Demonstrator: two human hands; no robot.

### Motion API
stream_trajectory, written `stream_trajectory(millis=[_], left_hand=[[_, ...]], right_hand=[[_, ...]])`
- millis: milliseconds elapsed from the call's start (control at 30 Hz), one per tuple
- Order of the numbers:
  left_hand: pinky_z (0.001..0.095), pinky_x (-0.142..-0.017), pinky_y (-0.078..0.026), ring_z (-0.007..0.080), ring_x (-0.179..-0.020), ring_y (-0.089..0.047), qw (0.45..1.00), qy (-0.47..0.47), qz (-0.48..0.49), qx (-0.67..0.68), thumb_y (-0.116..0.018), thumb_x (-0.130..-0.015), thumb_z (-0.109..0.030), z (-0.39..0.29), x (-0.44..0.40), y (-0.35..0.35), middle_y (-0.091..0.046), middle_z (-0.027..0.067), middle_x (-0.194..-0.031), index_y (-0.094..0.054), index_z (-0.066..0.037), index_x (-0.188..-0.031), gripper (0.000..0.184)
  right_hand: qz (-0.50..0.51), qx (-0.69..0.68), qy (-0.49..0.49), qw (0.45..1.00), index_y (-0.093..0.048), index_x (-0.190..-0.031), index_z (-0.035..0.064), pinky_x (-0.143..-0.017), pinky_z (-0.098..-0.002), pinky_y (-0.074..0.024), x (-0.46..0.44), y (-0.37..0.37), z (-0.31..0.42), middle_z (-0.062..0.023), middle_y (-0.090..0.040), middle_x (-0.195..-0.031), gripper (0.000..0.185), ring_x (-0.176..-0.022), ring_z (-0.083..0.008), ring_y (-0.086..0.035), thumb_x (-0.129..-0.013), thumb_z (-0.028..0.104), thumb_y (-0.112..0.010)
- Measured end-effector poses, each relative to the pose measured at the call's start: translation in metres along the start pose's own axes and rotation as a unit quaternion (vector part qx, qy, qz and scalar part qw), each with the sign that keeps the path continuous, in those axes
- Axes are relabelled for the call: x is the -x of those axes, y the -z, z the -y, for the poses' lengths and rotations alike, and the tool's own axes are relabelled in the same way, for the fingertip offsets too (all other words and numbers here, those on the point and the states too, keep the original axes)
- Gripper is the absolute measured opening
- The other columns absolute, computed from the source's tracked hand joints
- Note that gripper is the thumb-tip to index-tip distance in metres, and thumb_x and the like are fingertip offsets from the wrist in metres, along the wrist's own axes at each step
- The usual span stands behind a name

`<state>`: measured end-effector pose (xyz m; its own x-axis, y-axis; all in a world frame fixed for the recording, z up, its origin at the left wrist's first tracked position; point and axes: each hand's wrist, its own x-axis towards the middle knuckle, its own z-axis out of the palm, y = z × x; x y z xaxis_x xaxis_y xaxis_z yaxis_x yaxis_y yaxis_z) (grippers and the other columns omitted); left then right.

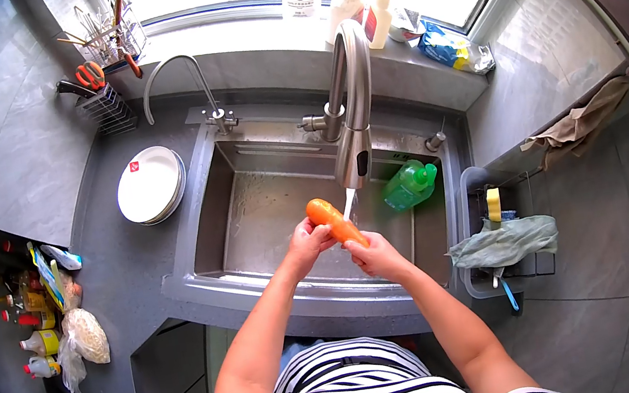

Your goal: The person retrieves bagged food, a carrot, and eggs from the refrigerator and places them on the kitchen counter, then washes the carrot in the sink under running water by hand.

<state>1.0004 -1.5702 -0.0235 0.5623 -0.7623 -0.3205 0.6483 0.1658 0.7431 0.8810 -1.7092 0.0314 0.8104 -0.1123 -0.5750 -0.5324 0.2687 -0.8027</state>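
Both my hands hold one orange carrot (325,212) over the steel sink (266,205). My left hand (310,244) grips its middle from the left side, with the fingers wrapped round it. Around the lower right end of the carrot, my right hand (376,255) is closed. Water runs from the spout of the large faucet (356,157) and falls beside the carrot on its right. A green bottle (411,184) lies tilted inside the sink at the right.
Stacked white plates (149,185) stand left of the sink, near a thin curved tap (204,90). On the right hangs a rack with a grey-green cloth (505,243) and a yellow sponge (493,204). Spray bottles (382,3) stand on the sill behind.
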Motion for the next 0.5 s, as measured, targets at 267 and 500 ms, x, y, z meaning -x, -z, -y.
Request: stream_trajectory(millis=[267,500], left_hand=[[0.0392,-0.095,-0.050,0.0238,-0.105,-0.061,0.997,-0.013,-0.036,0.063,-0.053,-0.094,-0.022,-0.001,-0.002,-0.014,-0.058,0.0133,-0.116,-0.043,-0.004,-0.122,0.035],[0.0401,-0.092,-0.052,0.0240,-0.105,-0.061,0.998,-0.015,-0.018,0.065,-0.051,-0.095,-0.021,0.012,-0.009,-0.002,-0.057,0.0137,-0.118,-0.040,-0.007,-0.122,0.033]], right_hand=[[-0.161,0.257,0.243,0.921,-0.057,-0.092,0.0012,-0.061,-0.0310,-0.0455,-0.006,-0.008,-0.016,-0.0097,-0.058,-0.071,0.022,-0.061,-0.0185,-0.054,-0.084,0.021,-0.065],[-0.147,0.255,0.207,0.933,-0.058,-0.093,-0.0002,-0.066,-0.0336,-0.0468,0.000,-0.009,-0.011,-0.0134,-0.059,-0.074,0.024,-0.067,-0.0217,-0.057,-0.082,0.019,-0.065]])
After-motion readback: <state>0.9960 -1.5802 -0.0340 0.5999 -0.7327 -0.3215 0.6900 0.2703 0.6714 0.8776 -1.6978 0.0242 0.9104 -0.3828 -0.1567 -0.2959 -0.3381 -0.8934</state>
